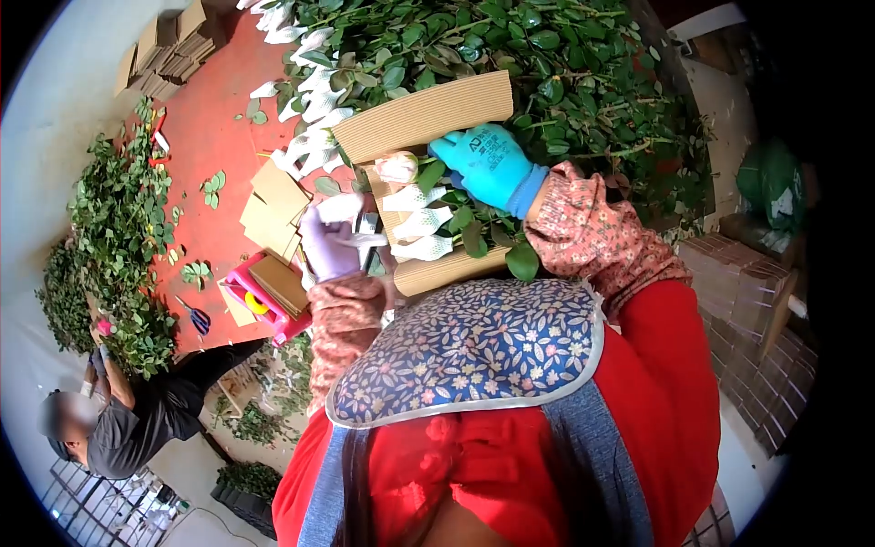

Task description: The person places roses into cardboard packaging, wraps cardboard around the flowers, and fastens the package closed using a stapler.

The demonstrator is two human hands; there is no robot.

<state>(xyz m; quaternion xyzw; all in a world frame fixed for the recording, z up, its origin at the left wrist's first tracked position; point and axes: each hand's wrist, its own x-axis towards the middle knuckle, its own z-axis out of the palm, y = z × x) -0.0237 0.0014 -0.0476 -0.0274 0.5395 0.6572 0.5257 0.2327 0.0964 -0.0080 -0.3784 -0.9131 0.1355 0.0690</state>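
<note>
My right hand [490,166], in a blue glove, is closed around the leafy stem of a pale pink rose [398,168]. The bare bloom lies at the edge of a corrugated cardboard sheet [447,272]. Below it, several roses in white net sleeves [423,222] lie side by side on the cardboard. A raised cardboard flap [424,114] stands just beyond my right fingers. My left hand [330,241], in a pale purple glove, is closed left of the blooms. Something whitish shows at its fingers; its kind is unclear.
More netted roses [319,96] and a heap of leafy stems [583,82] cover the far side. Cardboard pieces [273,205], a pink container [264,296] and scissors [195,316] rest on the red table [214,118]. A co-worker [128,419] handles stems at the left.
</note>
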